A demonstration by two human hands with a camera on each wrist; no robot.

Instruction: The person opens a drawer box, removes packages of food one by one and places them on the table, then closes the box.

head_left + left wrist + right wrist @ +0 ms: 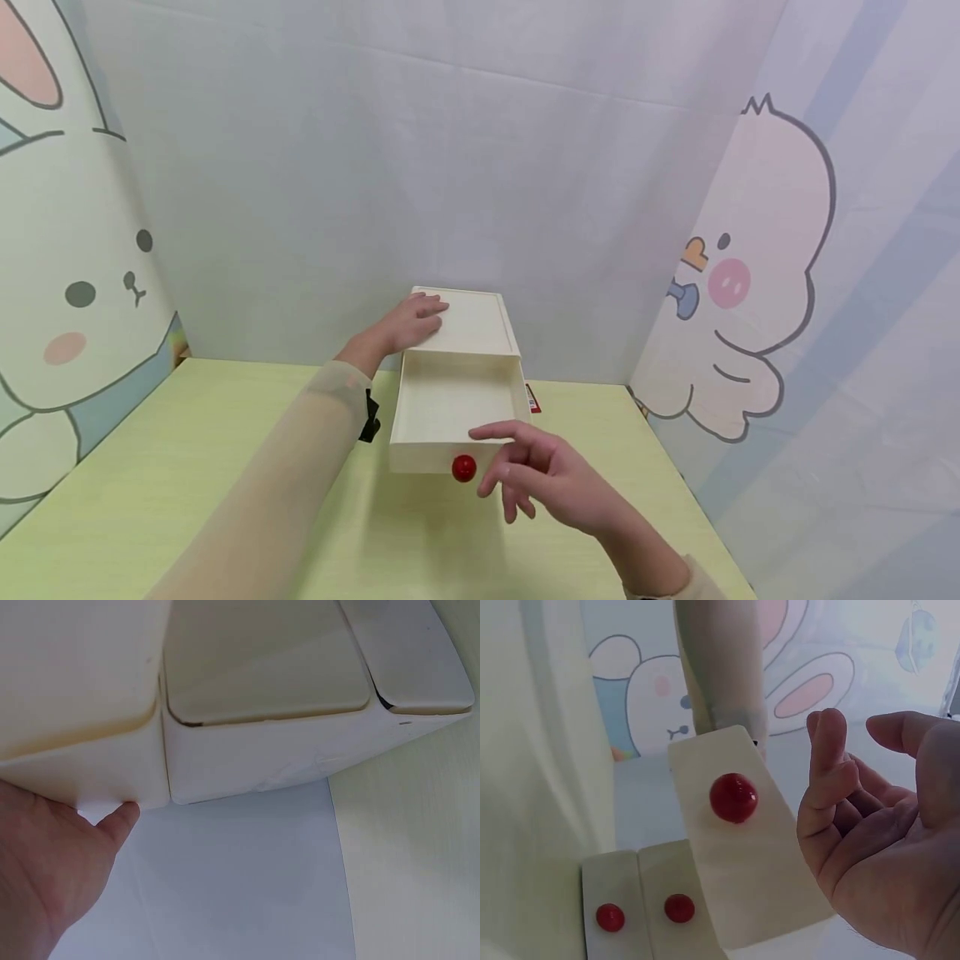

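A white cabinet [476, 321] has its top drawer [453, 408] pulled out, with nothing visible inside. My left hand [412, 322] rests on the cabinet's top near its left edge; the left wrist view shows this hand [64, 862] against the cabinet's edge. My right hand [551, 475] is beside the right part of the drawer front, near its red knob [464, 468]. The right wrist view has this hand [877, 832] with fingers loosely bent, holding nothing, apart from the knob [733, 798].
Two closed lower drawers with red knobs [610, 917] show in the right wrist view. The cabinet stands on a pale green table [247, 408] before a curtain [375, 167]. A small red-edged label [533, 398] lies right of the cabinet.
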